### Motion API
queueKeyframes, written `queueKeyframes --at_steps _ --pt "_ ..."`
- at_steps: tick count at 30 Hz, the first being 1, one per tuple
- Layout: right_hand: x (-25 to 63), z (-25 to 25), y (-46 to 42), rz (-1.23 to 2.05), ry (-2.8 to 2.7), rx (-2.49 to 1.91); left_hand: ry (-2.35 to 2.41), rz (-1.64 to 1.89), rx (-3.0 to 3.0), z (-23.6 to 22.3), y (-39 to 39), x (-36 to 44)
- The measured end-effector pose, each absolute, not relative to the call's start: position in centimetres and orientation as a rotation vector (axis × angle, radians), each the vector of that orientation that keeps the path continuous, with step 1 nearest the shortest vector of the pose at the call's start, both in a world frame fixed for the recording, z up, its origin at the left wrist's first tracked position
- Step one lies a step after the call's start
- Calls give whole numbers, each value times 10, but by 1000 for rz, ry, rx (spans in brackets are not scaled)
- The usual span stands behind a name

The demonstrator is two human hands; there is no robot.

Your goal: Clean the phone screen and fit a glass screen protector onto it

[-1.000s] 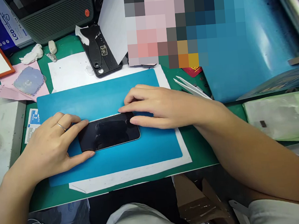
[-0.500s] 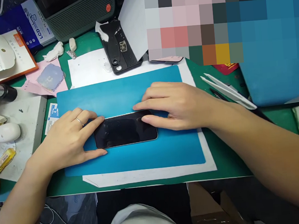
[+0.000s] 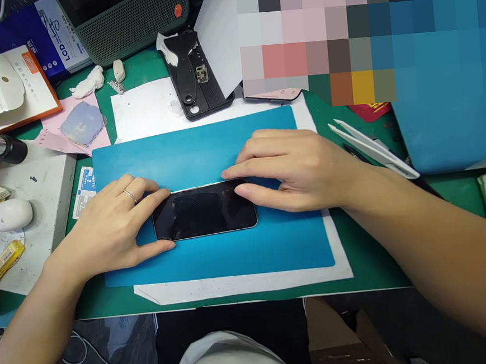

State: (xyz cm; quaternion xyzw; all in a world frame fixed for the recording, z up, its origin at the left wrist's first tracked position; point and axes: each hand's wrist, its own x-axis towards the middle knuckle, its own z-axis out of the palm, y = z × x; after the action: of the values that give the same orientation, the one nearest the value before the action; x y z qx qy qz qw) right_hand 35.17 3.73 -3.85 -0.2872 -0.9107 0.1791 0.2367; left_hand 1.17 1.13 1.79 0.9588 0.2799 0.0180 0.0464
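A smartphone (image 3: 203, 213) with a dark, glossy screen lies face up and lengthwise on a blue mat (image 3: 140, 156). My left hand (image 3: 115, 223), with a ring on one finger, holds its left end: the thumb is at the near edge, the forefinger at the far edge. Over the far right corner, the thumb tip of my right hand (image 3: 292, 169) touches the screen. Its forefinger stretches out just beyond the far edge, and its fingers are apart with nothing between them.
White paper (image 3: 144, 108) lies under the mat on a green work surface. Behind it sit a black phone case-like piece (image 3: 201, 73) and a green-grey device (image 3: 130, 34). White tweezers (image 3: 375, 149) lie at right, a white earbud case (image 3: 12, 214) at left.
My right hand has shifted slightly to the right, its thumb sliding towards the phone's right end. My left hand and the phone are practically where they were.
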Motion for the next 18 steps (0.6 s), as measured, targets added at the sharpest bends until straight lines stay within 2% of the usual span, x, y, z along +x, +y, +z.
queueKeyframes --at_steps 11,18 --pt "353 -33 42 425 -2540 -702 952 51 2695 15 14 9" --pt "355 -33 43 392 -2514 -796 988 -10 2743 17 13 10"
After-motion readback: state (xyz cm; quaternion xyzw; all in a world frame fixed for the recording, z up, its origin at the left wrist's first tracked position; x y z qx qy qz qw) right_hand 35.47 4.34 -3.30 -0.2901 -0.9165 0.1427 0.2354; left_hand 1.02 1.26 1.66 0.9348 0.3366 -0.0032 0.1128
